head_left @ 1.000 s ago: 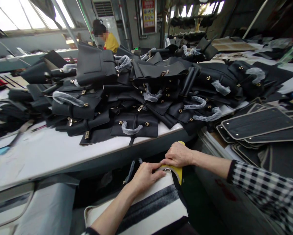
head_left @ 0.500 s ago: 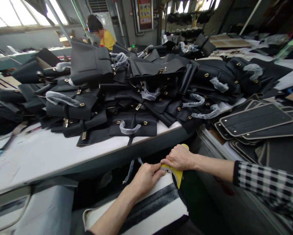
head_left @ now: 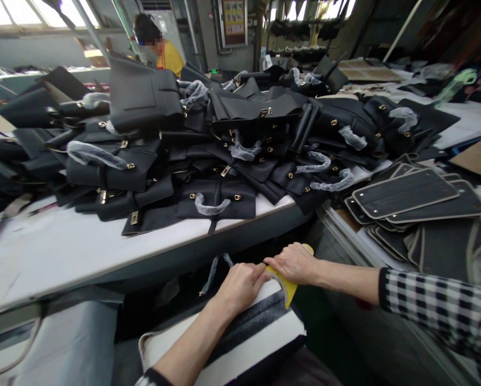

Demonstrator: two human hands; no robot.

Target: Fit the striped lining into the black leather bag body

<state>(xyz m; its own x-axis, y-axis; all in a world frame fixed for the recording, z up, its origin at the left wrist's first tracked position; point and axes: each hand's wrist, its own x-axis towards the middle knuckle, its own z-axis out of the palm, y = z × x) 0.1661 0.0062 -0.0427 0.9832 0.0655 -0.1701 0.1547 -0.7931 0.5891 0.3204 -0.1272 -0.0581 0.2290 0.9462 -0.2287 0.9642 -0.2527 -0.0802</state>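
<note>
My right hand [head_left: 294, 262] is closed round a yellow flat tool [head_left: 289, 291] with a curved edge, its exact kind unclear. The tool lies against the far right corner of a bag piece [head_left: 260, 351], white with a broad black stripe, that rests in front of me. My left hand [head_left: 240, 287] grips the piece's far edge, thumb and fingers pinched at the corner. The fingertips of both hands meet there, partly hiding the edge between them. Just behind my left hand, a plastic-wrapped handle [head_left: 214, 271] sticks up.
A white-topped table [head_left: 83, 252] ahead bears a heap of black leather bags [head_left: 216, 201] with wrapped handles and gold fittings. Dark panels with pale edging [head_left: 405, 193] are stacked at the right. Grey sheeting [head_left: 75, 343] hangs at the lower left. Beyond the heap is a person in yellow [head_left: 171, 59].
The yellow tool has slid slightly inward over the piece's right end, and my right hand has moved a little lower. My left hand keeps its grip. The whole view has shifted slightly.
</note>
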